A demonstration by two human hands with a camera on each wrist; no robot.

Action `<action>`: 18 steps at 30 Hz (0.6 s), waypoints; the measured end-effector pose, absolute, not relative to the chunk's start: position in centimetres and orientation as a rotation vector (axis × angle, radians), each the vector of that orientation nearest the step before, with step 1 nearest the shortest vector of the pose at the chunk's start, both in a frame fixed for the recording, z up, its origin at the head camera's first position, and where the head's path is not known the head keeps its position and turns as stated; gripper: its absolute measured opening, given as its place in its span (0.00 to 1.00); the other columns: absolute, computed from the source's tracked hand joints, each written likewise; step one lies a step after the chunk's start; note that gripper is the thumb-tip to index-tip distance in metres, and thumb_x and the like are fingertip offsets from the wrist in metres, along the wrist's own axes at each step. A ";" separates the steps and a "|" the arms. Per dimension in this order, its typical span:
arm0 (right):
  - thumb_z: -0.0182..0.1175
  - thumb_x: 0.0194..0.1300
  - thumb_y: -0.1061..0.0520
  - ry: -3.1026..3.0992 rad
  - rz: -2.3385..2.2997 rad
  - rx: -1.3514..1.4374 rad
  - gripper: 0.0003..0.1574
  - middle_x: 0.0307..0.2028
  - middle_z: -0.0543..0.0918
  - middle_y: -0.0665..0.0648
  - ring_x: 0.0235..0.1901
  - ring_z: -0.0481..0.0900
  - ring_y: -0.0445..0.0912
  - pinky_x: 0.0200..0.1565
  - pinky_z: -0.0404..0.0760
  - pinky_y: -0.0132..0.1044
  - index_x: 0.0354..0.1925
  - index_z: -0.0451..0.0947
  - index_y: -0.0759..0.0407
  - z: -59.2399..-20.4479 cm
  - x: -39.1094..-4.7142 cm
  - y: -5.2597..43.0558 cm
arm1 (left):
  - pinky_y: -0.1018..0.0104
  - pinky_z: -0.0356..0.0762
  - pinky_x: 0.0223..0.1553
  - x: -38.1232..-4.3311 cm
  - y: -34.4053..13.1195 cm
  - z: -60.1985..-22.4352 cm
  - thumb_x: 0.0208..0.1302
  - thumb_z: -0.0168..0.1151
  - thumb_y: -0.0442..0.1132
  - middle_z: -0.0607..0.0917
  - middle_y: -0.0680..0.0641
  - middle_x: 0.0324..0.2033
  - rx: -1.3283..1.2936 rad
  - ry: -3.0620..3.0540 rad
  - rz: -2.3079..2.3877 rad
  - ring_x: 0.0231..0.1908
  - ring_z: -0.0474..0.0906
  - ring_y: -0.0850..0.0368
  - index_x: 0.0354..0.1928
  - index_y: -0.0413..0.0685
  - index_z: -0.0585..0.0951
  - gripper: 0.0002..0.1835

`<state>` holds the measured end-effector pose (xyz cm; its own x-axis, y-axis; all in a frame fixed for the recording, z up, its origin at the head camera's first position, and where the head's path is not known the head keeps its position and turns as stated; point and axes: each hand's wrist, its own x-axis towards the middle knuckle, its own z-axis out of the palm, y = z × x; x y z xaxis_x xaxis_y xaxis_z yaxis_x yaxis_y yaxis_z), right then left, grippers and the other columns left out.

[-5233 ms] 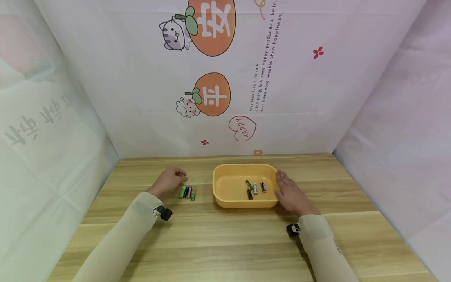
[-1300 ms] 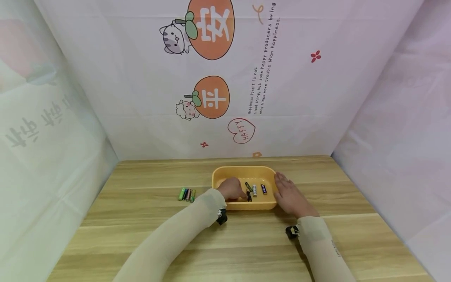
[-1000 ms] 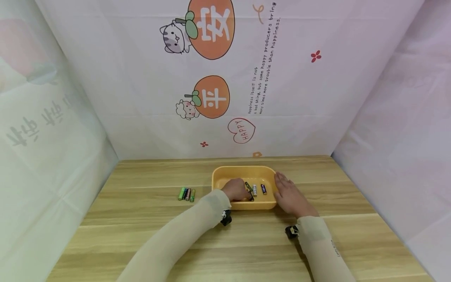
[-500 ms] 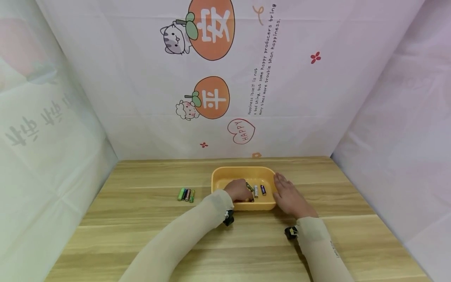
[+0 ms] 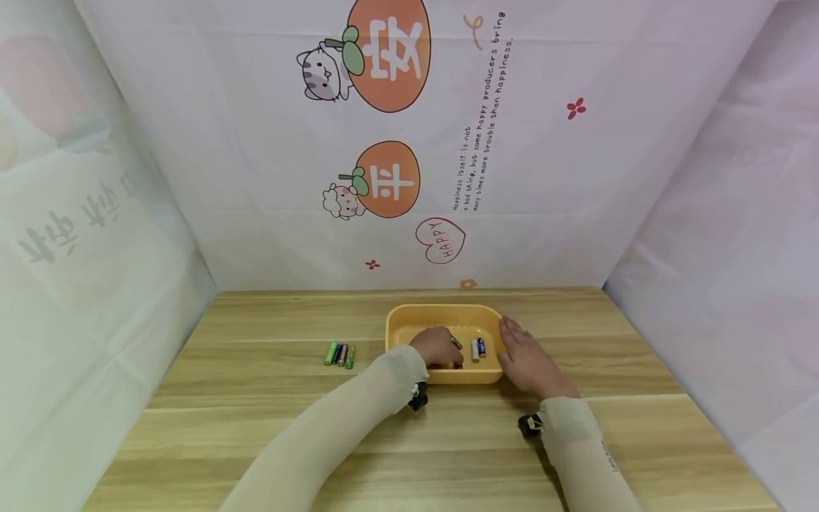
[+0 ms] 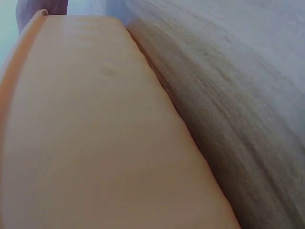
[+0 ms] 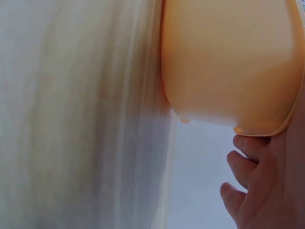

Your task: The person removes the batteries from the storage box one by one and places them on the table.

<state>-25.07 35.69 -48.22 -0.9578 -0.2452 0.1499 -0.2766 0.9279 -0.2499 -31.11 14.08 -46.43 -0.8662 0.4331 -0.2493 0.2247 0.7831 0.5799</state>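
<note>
My left hand (image 5: 436,345) reaches into the yellow plastic bin (image 5: 441,377) with its fingers bent down around a dark battery (image 5: 458,365), most of which the hand covers. Just behind the fingers lies a green-and-gold battery (image 5: 456,342). A white battery (image 5: 475,350) and a blue one (image 5: 482,348) lie side by side in the right part of the bin. My right hand (image 5: 527,359) rests with extended fingers against the bin's right end; its fingers (image 7: 243,167) show at the rim in the right wrist view. The left wrist view holds mainly the bin's outer wall (image 6: 95,114).
Left of the bin, a row of several batteries (image 5: 343,355) lies on the wooden table (image 5: 461,455), light green at the left end. A printed white cloth (image 5: 531,178) stands behind the table, with more white cloth at both sides.
The left hand has gone from the battery row into the bin, then edged right, the dark battery shifting with it. The white battery has slid right beside the blue one. The right hand stays put.
</note>
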 end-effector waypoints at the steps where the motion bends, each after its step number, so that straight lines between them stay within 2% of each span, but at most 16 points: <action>1: 0.42 0.75 0.55 -2.972 0.415 0.406 0.37 0.73 0.48 0.68 0.72 0.47 0.61 0.69 0.48 0.57 0.73 0.46 0.72 -48.2 -25.0 35.7 | 0.65 0.64 0.14 -31.1 14.1 -46.5 0.54 0.70 0.46 0.66 0.55 0.07 0.492 2.597 0.785 0.10 0.62 0.60 0.09 0.54 0.70 0.23; 8: 0.43 0.74 0.56 -2.958 0.418 0.427 0.37 0.73 0.48 0.68 0.72 0.47 0.61 0.69 0.49 0.57 0.73 0.46 0.73 -48.5 -25.1 35.7 | 0.66 0.61 0.11 -31.7 13.8 -47.0 0.55 0.67 0.41 0.67 0.54 0.05 0.514 2.591 0.766 0.07 0.61 0.60 0.07 0.52 0.71 0.22; 13: 0.43 0.74 0.56 -2.948 0.413 0.434 0.37 0.73 0.49 0.69 0.72 0.47 0.62 0.69 0.49 0.58 0.72 0.47 0.73 -48.5 -25.3 35.9 | 0.66 0.56 0.11 -32.9 13.3 -47.6 0.54 0.63 0.37 0.64 0.53 0.05 0.554 2.662 0.664 0.08 0.58 0.59 0.07 0.52 0.69 0.21; 18: 0.44 0.74 0.56 -2.948 0.408 0.430 0.37 0.73 0.49 0.69 0.72 0.47 0.62 0.69 0.50 0.58 0.72 0.47 0.74 -48.6 -25.3 35.9 | 0.66 0.58 0.11 -33.4 12.9 -48.2 0.55 0.62 0.37 0.65 0.54 0.05 0.585 2.709 0.603 0.08 0.61 0.59 0.08 0.53 0.67 0.21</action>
<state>-25.27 35.86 -48.59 -0.9502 -0.2609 0.1701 -0.2973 0.9227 -0.2454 -33.41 12.92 -48.19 -0.8706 0.4488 -0.2014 0.3209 0.8285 0.4590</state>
